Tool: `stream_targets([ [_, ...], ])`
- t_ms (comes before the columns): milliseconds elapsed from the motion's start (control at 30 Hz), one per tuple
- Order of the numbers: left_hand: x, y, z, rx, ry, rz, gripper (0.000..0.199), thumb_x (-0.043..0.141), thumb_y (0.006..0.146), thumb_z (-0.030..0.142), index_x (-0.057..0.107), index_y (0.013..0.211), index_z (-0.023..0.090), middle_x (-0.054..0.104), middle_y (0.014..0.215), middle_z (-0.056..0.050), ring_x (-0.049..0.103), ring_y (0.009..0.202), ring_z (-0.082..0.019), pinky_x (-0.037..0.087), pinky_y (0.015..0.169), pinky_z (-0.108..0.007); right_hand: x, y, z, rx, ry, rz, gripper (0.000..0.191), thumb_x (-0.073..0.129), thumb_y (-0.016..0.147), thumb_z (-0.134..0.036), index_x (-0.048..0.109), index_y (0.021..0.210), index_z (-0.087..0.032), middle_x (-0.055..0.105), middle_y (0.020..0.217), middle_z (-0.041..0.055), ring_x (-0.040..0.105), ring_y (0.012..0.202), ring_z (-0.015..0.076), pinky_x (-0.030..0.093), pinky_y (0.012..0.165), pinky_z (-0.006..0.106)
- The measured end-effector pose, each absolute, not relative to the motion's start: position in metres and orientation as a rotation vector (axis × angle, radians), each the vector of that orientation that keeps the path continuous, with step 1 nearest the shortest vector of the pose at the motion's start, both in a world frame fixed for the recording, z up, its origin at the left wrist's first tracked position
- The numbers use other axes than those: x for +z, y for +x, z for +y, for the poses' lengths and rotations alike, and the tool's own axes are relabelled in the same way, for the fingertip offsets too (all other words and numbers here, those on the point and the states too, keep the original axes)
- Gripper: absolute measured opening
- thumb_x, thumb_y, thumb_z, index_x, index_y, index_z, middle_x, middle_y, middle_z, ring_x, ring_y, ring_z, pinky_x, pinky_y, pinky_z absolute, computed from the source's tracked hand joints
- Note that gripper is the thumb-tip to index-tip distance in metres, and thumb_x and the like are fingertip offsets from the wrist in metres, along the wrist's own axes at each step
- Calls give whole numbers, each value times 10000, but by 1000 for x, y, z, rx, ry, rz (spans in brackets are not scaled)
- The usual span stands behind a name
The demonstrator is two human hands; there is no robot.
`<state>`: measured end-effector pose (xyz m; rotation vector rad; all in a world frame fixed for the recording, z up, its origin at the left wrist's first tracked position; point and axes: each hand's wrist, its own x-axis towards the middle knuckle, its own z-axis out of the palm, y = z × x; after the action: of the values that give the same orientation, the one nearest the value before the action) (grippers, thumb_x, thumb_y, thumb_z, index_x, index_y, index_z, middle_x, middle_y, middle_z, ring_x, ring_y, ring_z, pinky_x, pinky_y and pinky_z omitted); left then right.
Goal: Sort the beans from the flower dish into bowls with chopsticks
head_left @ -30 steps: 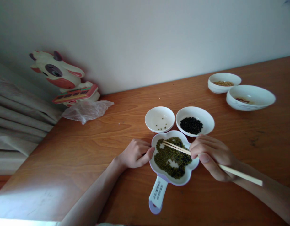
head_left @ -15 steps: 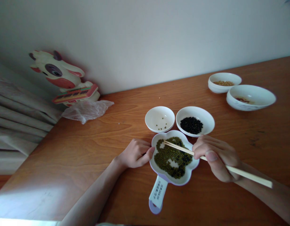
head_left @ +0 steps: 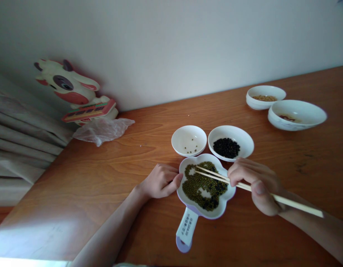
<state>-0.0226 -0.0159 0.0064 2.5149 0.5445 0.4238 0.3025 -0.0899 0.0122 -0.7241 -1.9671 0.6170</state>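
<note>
A pair of wooden chopsticks (head_left: 244, 186) is held in my right hand (head_left: 257, 187), their tips slightly apart over green beans (head_left: 195, 185) near the dish's far left. The beans lie in a white, flower-shaped dish with a handle (head_left: 229, 193), with some black beans (head_left: 212, 203) mixed in along the right and near side. My left hand (head_left: 163, 181) rests on the table with curled fingers, its thumb and forefinger pinching the dish's left rim. Behind the dish stand a small white bowl (head_left: 181, 139) with several green beans and another white bowl (head_left: 246, 142) holding black beans (head_left: 226, 148).
Farther right are a bowl (head_left: 252, 102) of yellowish grains and a bowl (head_left: 310, 116) with reddish-brown bits. A cow-shaped toy keyboard (head_left: 77, 89) and a crumpled plastic bag (head_left: 104, 130) sit at the left, beside a curtain (head_left: 18, 148). A wall (head_left: 171, 55) rises behind the table.
The chopstick tips have spread apart and shifted slightly right over the green beans. My right thumb has moved a little to the right. My left hand and the dish stay put.
</note>
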Motion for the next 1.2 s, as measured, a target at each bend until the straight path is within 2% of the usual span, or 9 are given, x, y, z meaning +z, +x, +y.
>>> stream_targets([
  [200, 5, -23, -16, 426, 2522, 548, 443, 366, 1092, 259, 384, 653, 195, 495, 646, -6, 427, 559, -118, 303, 573, -309, 15, 303, -90, 585, -707, -1960, 410, 312, 1100, -368, 616, 887, -196, 643, 810, 45, 593, 766, 170, 442, 746, 336],
  [567, 6, -21, -16, 444, 2525, 538, 463, 365, 1095, 262, 408, 639, 192, 500, 639, -6, 434, 551, -114, 321, 563, -306, 12, 303, -90, 568, -661, -1960, 355, 336, 1089, -287, 622, 905, -186, 650, 817, 55, 584, 770, 169, 454, 756, 346],
  [767, 6, -22, -15, 443, 2530, 534, 465, 359, 1096, 268, 422, 642, 193, 513, 638, -10, 448, 551, -115, 338, 557, -296, 16, 302, -91, 538, -618, -1946, 416, 297, 1100, -324, 627, 893, -181, 656, 777, 62, 581, 733, 174, 451, 721, 354],
  [967, 6, -22, -15, 440, 2554, 538, 482, 338, 1103, 282, 440, 640, 193, 528, 634, -14, 472, 548, -115, 361, 557, -282, 9, 304, -93, 523, -585, -1886, 382, 329, 1074, -302, 663, 918, -200, 674, 780, 69, 593, 701, 202, 449, 694, 391],
  [1200, 6, -22, -15, 444, 2547, 544, 484, 344, 1103, 285, 436, 637, 192, 527, 633, -13, 467, 548, -113, 347, 557, -284, 7, 310, -95, 402, -514, -1793, 432, 347, 1057, -418, 724, 1013, -213, 704, 798, 88, 616, 673, 240, 478, 631, 448],
])
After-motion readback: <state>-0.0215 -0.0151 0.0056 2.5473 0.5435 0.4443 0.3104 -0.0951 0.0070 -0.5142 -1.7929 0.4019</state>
